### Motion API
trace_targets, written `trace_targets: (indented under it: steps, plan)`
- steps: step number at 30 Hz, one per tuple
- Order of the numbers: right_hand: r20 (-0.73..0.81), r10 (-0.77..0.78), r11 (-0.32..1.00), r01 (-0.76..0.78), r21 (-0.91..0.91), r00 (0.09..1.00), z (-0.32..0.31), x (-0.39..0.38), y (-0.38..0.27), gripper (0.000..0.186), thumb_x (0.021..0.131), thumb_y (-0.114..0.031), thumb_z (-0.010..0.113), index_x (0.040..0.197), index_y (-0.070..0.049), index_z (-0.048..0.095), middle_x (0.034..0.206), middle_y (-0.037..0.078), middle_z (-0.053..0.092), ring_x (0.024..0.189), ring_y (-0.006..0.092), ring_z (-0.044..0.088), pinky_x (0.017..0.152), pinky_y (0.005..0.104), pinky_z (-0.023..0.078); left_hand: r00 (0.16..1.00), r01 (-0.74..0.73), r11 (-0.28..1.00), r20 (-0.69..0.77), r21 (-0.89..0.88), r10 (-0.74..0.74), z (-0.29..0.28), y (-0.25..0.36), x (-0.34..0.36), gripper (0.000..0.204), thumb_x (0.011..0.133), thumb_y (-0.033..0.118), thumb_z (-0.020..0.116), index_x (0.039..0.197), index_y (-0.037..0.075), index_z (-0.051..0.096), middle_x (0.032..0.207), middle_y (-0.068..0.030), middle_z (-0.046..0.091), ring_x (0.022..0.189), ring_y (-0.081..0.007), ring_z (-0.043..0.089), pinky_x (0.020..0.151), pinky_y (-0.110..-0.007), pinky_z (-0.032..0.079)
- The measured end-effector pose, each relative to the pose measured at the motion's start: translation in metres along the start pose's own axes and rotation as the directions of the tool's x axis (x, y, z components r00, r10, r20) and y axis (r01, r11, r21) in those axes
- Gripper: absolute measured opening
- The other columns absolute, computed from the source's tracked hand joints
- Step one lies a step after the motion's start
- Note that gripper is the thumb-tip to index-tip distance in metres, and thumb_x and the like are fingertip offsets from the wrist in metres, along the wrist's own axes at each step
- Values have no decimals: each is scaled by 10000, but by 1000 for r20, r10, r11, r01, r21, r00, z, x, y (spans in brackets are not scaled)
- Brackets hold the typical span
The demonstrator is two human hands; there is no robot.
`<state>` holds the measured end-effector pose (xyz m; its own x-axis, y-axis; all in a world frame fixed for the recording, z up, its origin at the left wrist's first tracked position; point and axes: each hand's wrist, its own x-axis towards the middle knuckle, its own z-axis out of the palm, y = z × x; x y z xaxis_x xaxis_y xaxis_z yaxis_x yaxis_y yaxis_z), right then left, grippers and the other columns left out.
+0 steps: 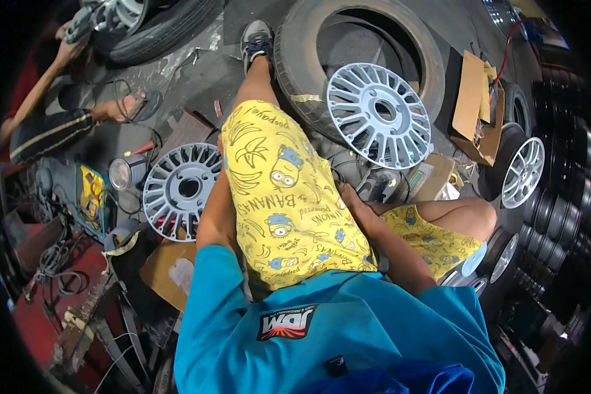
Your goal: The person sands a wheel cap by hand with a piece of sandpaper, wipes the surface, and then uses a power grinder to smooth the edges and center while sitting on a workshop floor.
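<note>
My left arm reaches down beside the yellow printed shorts (276, 190). My left hand (222, 172) is mostly hidden behind the thigh, its fingers out of sight. Close by it lies a grey multi-spoke wheel face (166, 172), partly covered by my arm. On the other side of the thigh, my right hand (356, 202) rests against the edge of the shorts, fingers tucked from view. A second grey multi-spoke wheel face (348, 115) leans on a large worn tyre (299, 72), beyond my right hand.
Another person's hand (72, 39) is at a wheel (121, 16) at the far left. A tin can (126, 173) and yellow-fronted box (92, 197) stand left. Cardboard boxes (469, 105), a silver wheel (524, 172) and stacked dark rims (551, 217) are right.
</note>
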<state>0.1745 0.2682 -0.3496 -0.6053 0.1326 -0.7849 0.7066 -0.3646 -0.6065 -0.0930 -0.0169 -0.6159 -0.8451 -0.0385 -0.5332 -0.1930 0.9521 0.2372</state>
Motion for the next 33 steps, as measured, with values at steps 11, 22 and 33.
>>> trace_targets:
  steps: [11, 22, 33]
  plan:
    - [235, -427, 576, 463, -673, 873, -1, 18, -44, 292, 893, -126, 651, 1154, 2, 632, 1142, 272, 650, 1086, 472, 601, 901, 507, 502, 990, 102, 634, 143, -767, 14, -116, -29, -57, 326, 907, 355, 734, 994, 41, 754, 784, -4, 641, 596, -154, 530, 542, -327, 427]
    - [211, -672, 595, 687, -417, 710, 15, -110, -163, 290, 933, -166, 717, 1191, -44, 667, 855, 28, 594, 782, 100, 558, 726, 263, 465, 751, -485, 702, 165, -521, 640, -407, 233, -318, 238, 868, 199, 793, 987, 15, 701, 743, 2, 649, 581, -52, 568, 453, -200, 362]
    - [-266, -529, 847, 518, -116, 806, -84, -110, -136, 272, 1012, -195, 637, 1189, 6, 687, 1017, 59, 727, 918, 128, 665, 841, 273, 516, 301, -946, 322, 267, -37, 916, -354, 354, -298, 317, 842, 268, 775, 970, -11, 699, 764, -120, 661, 667, -231, 599, 660, -351, 495]
